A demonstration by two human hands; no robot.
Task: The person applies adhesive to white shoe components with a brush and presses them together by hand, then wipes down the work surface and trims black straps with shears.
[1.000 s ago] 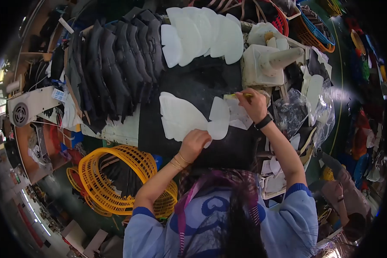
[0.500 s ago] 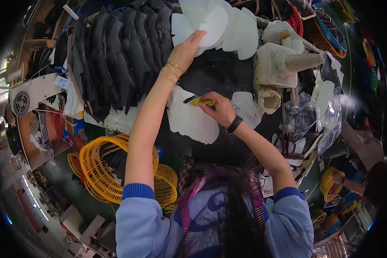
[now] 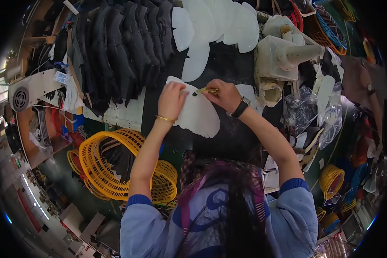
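A fan of thin white cut-out pieces [image 3: 200, 118] lies overlapped on the dark work surface in front of me. My right hand [image 3: 225, 96] pinches a small brush [image 3: 208, 90] with a yellowish handle, its dark tip against the upper part of the fan. At the fan's upper left edge is my left hand [image 3: 172, 102], its fingers bent together over the border of a white piece; the fingertips are partly hidden and slightly blurred. Farther back, more white pieces [image 3: 202, 26] lie spread, and one rounded piece [image 3: 196, 62] reaches down toward me.
Stacked dark padded pieces [image 3: 120, 51] fill the back left. On the right stand a stained whitish container with a cone [image 3: 292, 58] and crumpled clear plastic [image 3: 303, 109]. Yellow baskets [image 3: 109, 165] sit low at left. A person's arm [image 3: 370, 88] shows far right.
My left hand has come back from the far white pieces to the near fan, leaving a rounded piece there. My right hand has shifted slightly right and upward with the brush.
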